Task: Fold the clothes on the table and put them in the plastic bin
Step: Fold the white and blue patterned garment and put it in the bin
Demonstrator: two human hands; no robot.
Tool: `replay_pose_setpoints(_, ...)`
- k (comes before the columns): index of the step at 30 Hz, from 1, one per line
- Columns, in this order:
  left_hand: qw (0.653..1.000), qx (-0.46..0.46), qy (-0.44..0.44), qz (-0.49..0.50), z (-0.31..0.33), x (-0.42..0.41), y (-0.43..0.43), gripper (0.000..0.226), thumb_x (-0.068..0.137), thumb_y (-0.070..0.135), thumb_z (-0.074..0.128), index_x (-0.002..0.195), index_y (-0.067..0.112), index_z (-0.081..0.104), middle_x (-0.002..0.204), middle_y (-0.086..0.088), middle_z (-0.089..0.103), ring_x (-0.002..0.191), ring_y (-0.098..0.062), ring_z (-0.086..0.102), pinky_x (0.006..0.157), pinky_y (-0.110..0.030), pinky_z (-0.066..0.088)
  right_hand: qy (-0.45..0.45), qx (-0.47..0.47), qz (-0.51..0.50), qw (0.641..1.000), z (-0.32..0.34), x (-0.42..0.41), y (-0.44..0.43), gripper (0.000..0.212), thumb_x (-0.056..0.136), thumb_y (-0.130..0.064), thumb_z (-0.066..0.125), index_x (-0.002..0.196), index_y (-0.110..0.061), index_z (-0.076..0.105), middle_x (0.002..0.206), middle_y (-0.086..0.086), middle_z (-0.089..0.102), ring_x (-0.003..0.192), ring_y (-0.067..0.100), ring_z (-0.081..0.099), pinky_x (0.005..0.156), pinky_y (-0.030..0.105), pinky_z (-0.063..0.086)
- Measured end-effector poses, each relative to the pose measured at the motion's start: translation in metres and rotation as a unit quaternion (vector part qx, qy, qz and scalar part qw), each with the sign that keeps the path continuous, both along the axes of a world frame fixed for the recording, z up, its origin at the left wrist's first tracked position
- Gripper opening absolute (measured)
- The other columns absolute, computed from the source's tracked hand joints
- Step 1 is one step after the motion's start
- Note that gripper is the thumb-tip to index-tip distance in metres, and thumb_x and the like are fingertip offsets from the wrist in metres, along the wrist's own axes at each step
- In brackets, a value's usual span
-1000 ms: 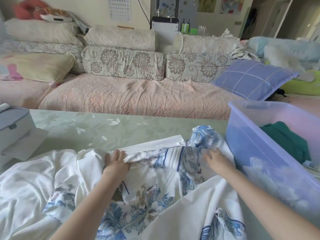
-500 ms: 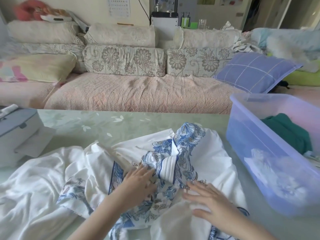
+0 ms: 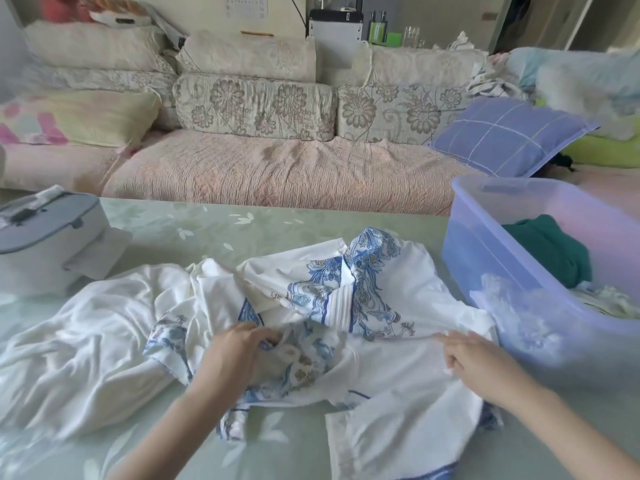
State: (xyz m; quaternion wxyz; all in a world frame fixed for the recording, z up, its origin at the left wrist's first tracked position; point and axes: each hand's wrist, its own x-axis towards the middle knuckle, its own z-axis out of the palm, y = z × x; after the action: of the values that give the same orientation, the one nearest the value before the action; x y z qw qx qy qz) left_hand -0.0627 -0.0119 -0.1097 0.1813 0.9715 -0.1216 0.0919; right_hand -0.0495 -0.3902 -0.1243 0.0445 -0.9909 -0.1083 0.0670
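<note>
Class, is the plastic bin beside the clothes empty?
No, a dark green garment lies inside the plastic bin, with pale cloth near it.

A crumpled garment lies across the near middle of the counter. The plastic bin stands just right of it, with clothes inside. A lidded box sits far left. A sofa runs behind the counter.

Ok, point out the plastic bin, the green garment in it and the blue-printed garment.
plastic bin (image 3: 485,258): head view, on its left wall.
green garment (image 3: 550,247): head view, middle of the bunched cloth.
blue-printed garment (image 3: 367,289): head view, on the printed patch.
</note>
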Motion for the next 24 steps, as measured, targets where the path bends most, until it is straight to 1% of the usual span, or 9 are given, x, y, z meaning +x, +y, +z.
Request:
replay_pose_setpoints(4, 0.990, -0.092, 0.107, 0.029, 0.006, -0.006, 0.017, 0.041, 0.089, 0.010, 0.059, 0.120, 0.036, 0.057, 0.116, 0.014, 0.062, 0.093, -0.013, 0.066, 0.081, -0.030, 0.055, -0.036, 0.037, 0.039, 0.998, 0.006, -0.007, 0.014, 0.032, 0.088, -0.007, 0.042, 0.071, -0.034, 0.043, 0.132, -0.013, 0.054, 0.131, 0.006, 0.041, 0.103, 0.016, 0.025)
replay_pose_setpoints(7, 0.986, -0.067, 0.155, 0.017, 0.000, -0.021, 0.017, 0.042, 0.092, 0.015, 0.055, 0.128, 0.037, 0.051, 0.115, 0.007, 0.064, 0.090, -0.012, 0.066, 0.076, -0.025, 0.055, -0.062, 0.100, 0.092, 0.989, 0.005, -0.017, 0.043, 0.028, 0.091, -0.010, 0.045, 0.100, -0.026, 0.065, 0.139, -0.014, 0.048, 0.132, 0.004, 0.040, 0.109, 0.017, 0.023)
replay_pose_setpoints(11, 1.000, 0.028, 0.004, -0.008, -0.015, -0.041, 0.004, 0.052, 0.072, 0.009, 0.074, 0.119, 0.030, 0.063, 0.128, -0.005, 0.057, 0.109, -0.028, 0.060, 0.083, -0.043, 0.056, -0.052, 0.119, 0.218, 0.967, 0.019, 0.004, 0.104, 0.040, 0.098, -0.011, 0.040, 0.131, -0.028, 0.054, 0.151, -0.018, 0.021, 0.140, -0.005, 0.013, 0.114, 0.017, 0.004)
replay_pose_setpoints(13, 0.993, 0.054, -0.077, -0.067, -0.021, -0.047, -0.013, 0.036, 0.077, 0.027, 0.068, 0.114, 0.030, 0.066, 0.131, -0.005, 0.057, 0.120, -0.028, 0.055, 0.095, -0.049, 0.048, -0.037, 0.130, 0.245, 0.960, 0.032, 0.031, 0.141, 0.042, 0.099, -0.017, 0.043, 0.138, -0.029, 0.046, 0.154, -0.015, 0.019, 0.142, -0.001, 0.010, 0.117, 0.024, 0.005)
replay_pose_setpoints(15, 0.990, 0.057, -0.049, -0.121, -0.026, -0.051, -0.035, 0.042, 0.086, 0.049, 0.043, 0.121, 0.035, 0.061, 0.130, 0.004, 0.058, 0.122, -0.018, 0.054, 0.097, -0.041, 0.043, 0.015, 0.132, 0.255, 0.958, 0.042, 0.063, 0.179, 0.044, 0.097, -0.024, 0.050, 0.140, -0.030, 0.043, 0.155, -0.011, 0.020, 0.144, 0.006, 0.010, 0.118, 0.030, 0.009)
replay_pose_setpoints(17, 0.988, 0.092, 0.024, -0.126, -0.039, -0.050, -0.055, 0.057, 0.084, 0.064, 0.031, 0.133, 0.039, 0.048, 0.129, 0.013, 0.058, 0.120, -0.010, 0.056, 0.097, -0.034, 0.043, 0.070, 0.125, 0.266, 0.953, 0.049, 0.091, 0.217, 0.050, 0.093, -0.027, 0.057, 0.141, -0.030, 0.042, 0.156, -0.008, 0.020, 0.145, 0.011, 0.015, 0.117, 0.033, 0.015)
replay_pose_setpoints(20, 0.985, 0.127, 0.058, -0.103, -0.062, -0.048, -0.076, 0.071, 0.071, 0.080, 0.030, 0.132, 0.046, 0.041, 0.125, 0.014, 0.060, 0.115, -0.012, 0.055, 0.101, -0.044, 0.039, 0.126, 0.133, 0.292, 0.939, 0.052, 0.116, 0.271, 0.070, 0.086, -0.030, 0.067, 0.147, -0.032, 0.031, 0.157, -0.009, 0.017, 0.144, 0.014, 0.018, 0.116, 0.034, 0.016)
replay_pose_setpoints(22, 0.989, 0.092, 0.037, -0.107, -0.074, -0.047, -0.083, 0.064, 0.067, 0.081, 0.034, 0.118, 0.046, 0.049, 0.122, 0.008, 0.059, 0.111, -0.016, 0.050, 0.101, -0.046, 0.031, 0.137, 0.092, 0.328, 0.930, 0.049, 0.120, 0.304, 0.087, 0.080, -0.036, 0.073, 0.149, -0.035, 0.021, 0.158, -0.008, 0.013, 0.145, 0.016, 0.012, 0.116, 0.041, 0.013)
replay_pose_setpoints(24, 0.994, 0.049, -0.015, -0.096, -0.080, -0.044, -0.086, 0.049, 0.064, 0.073, 0.044, 0.104, 0.045, 0.052, 0.116, 0.008, 0.053, 0.104, -0.014, 0.050, 0.098, -0.047, 0.038, 0.135, 0.035, 0.352, 0.926, 0.039, 0.119, 0.330, 0.091, 0.075, -0.036, 0.076, 0.148, -0.037, 0.021, 0.157, -0.002, 0.015, 0.143, 0.019, 0.013, 0.114, 0.046, 0.019)
